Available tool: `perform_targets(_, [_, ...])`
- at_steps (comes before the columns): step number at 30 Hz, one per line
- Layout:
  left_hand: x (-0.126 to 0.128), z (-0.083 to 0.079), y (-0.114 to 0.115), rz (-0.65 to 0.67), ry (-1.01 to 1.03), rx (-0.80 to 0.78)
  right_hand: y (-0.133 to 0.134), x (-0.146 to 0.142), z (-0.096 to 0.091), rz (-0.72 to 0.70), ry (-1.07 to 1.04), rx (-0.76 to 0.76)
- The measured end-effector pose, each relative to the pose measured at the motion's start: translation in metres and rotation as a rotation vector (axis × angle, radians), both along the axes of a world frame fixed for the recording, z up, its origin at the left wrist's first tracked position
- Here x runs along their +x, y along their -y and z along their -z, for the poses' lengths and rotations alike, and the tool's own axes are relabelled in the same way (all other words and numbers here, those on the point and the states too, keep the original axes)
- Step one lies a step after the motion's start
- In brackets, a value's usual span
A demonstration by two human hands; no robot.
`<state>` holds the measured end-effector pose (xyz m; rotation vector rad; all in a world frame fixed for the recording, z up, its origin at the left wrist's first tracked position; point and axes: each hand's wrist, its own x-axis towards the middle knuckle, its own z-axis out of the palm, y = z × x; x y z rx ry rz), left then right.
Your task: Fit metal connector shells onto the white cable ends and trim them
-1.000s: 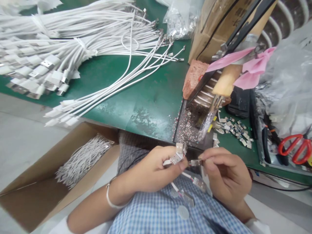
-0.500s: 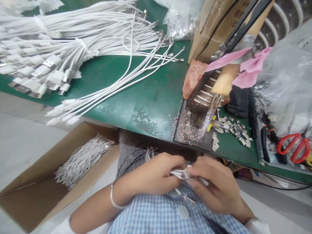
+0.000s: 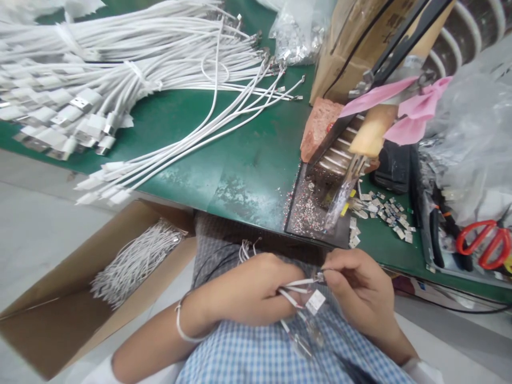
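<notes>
Above my lap, my left hand [image 3: 266, 290] is closed around a small bunch of white cables [image 3: 299, 283], whose ends fan out past the thumb. Small metal connectors sit on several of these ends; one hanging end carries a white-and-silver connector [image 3: 315, 302]. Lower ends droop over the checked apron and look blurred. My right hand [image 3: 360, 290] pinches with thumb and forefinger at the metal connector [image 3: 319, 277] on the uppermost cable end. Its other fingers are curled in. Exactly what lies between the fingertips is partly hidden.
Bundled white USB cables [image 3: 132, 80] cover the green table's [image 3: 252, 138] left side. A soldering iron [image 3: 360, 154] hangs over a debris-strewn dark pad [image 3: 306, 208], beside loose connectors [image 3: 390, 213]. Red-handled scissors [image 3: 484, 242] lie right. A cardboard box [image 3: 52, 325] holds cables below left.
My right hand has shifted slightly right and up, from among the cable ends to the tip of one. The cable ends now spread apart, with a connector showing between the hands.
</notes>
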<state>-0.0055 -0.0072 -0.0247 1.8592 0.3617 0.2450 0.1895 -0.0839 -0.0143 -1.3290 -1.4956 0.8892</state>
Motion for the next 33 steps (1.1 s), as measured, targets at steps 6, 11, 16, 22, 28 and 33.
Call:
perform_targets(6, [-0.003, -0.0046, -0.0013, -0.106, 0.06, -0.07, 0.0023, -0.0007, 0.0005, 0.05, -0.036, -0.085])
perform_targets(11, [-0.0055, -0.0044, 0.0001, -0.191, 0.096, -0.052, 0.0007, -0.0006, 0.0003, 0.065, -0.065, -0.11])
perform_targets(16, [-0.0067, -0.0037, -0.0017, -0.1, 0.149, 0.045, -0.0005, -0.0006, -0.0006, 0.072, -0.092, -0.117])
perform_targets(22, [-0.0087, -0.0064, -0.003, -0.126, 0.104, 0.105, -0.0001, -0.0023, 0.0, 0.098, -0.078, -0.113])
perform_targets(28, [-0.0083, -0.0043, -0.0004, -0.199, 0.114, 0.029, 0.0001, -0.0033, 0.0003, 0.082, -0.09, -0.11])
perform_targets(33, [-0.0078, -0.0059, -0.0014, -0.147, 0.119, 0.024, 0.0011, -0.0035, 0.0019, 0.062, -0.117, -0.108])
